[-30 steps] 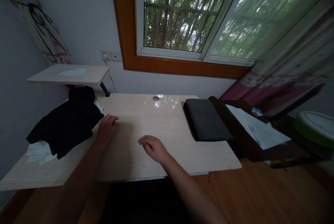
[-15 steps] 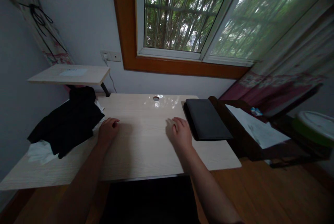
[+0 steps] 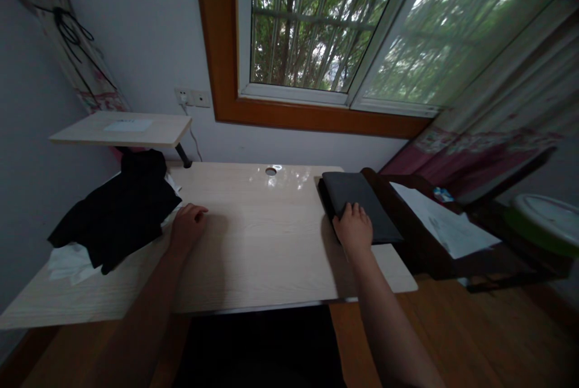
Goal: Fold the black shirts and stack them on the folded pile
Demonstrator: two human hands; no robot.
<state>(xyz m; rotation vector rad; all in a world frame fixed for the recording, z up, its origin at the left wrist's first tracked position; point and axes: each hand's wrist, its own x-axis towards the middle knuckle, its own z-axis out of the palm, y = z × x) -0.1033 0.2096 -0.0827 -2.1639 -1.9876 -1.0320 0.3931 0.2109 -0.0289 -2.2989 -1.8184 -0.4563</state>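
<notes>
My right hand lies over the near left part of a dark grey folder-like case, fingers spread on its cover and thumb by its left edge. Whether the hand grips the case cannot be made out. The case lies flat and closed at the right side of the pale wooden desk. Loosely curled, my left hand rests on the desk with nothing visible in it. Just left of that hand is a crumpled black cloth, on top of white cloth.
A raised shelf with a paper label stands over the desk's back left. Behind the desk are a wall socket and a barred window. To the right, a dark wooden piece of furniture bears a white sheet.
My right hand has moved right, from above the bare desk onto the dark case. My left hand, the cloths and the case stay where they were.
</notes>
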